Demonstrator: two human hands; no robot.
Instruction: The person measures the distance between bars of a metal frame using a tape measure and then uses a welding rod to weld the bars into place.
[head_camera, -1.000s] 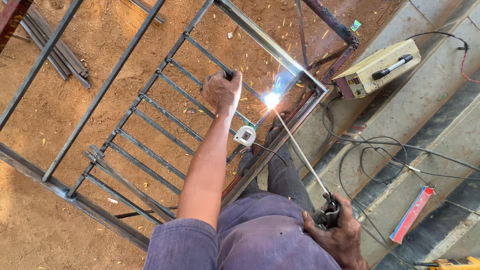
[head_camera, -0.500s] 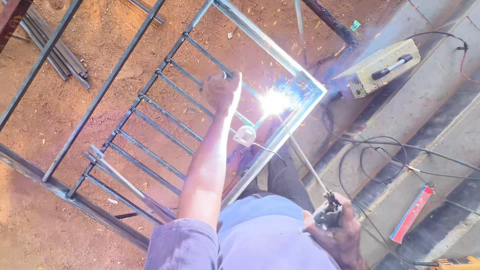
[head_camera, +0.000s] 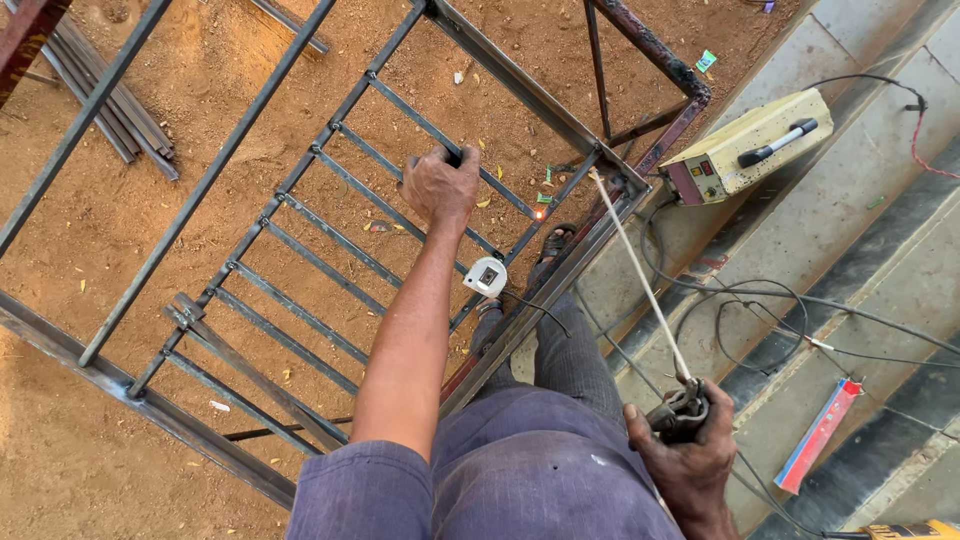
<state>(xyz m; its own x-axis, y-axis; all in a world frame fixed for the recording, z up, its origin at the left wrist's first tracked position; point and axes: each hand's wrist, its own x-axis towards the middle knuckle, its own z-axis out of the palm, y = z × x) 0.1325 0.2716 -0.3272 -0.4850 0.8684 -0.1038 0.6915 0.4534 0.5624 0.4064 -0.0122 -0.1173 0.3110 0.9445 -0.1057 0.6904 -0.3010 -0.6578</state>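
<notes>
On the sandy ground lies a metal gate frame (head_camera: 330, 250) with thin bars. One spot (head_camera: 540, 213) glows orange, so welding looks paused. Left hand (head_camera: 440, 185) has its fingers curled tight around a bar. Right hand (head_camera: 690, 455) squeezes the holder with its long rod (head_camera: 640, 275). Next, the tip must touch a joint gently.

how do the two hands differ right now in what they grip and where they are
The left hand is stretched far out, closed on a bar of the metal grille. The right hand stays close to the body, closed on the electrode holder, whose welding rod slants toward the frame. Both are bare.
</notes>
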